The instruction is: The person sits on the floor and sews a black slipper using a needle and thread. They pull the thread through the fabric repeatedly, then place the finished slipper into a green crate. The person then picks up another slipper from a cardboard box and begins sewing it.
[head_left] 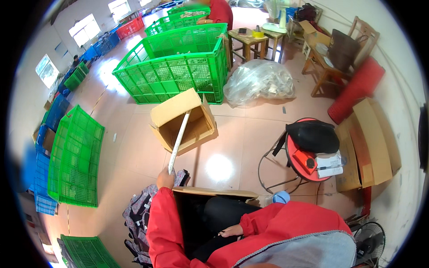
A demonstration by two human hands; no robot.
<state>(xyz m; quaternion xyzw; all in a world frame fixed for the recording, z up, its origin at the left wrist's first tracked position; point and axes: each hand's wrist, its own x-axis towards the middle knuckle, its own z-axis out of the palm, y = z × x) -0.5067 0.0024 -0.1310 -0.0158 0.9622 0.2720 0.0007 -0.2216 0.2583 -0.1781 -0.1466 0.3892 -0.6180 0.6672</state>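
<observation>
My left hand (165,178) is closed around the lower end of a long, thin white stick (178,142). The stick slants up and away, its far end overlapping the opening of a cardboard box (175,111) that lies tipped on the floor; I cannot tell whether it touches the box. My right hand (231,230) lies flat on my dark-clothed leg, fingers stretched out, holding nothing. Close by my left arm is a heap of patterned grey-pink fabric items (139,214) with black parts. Another open carton (214,192) stands right in front of me, partly hidden by my arms.
Large green crates (174,71) stand ahead, with another green crate (76,156) at left. A bulging clear plastic bag (260,82) sits on the floor. On the right, a red round stool (292,152) carries a black bag (313,136). Someone in red works behind the crates.
</observation>
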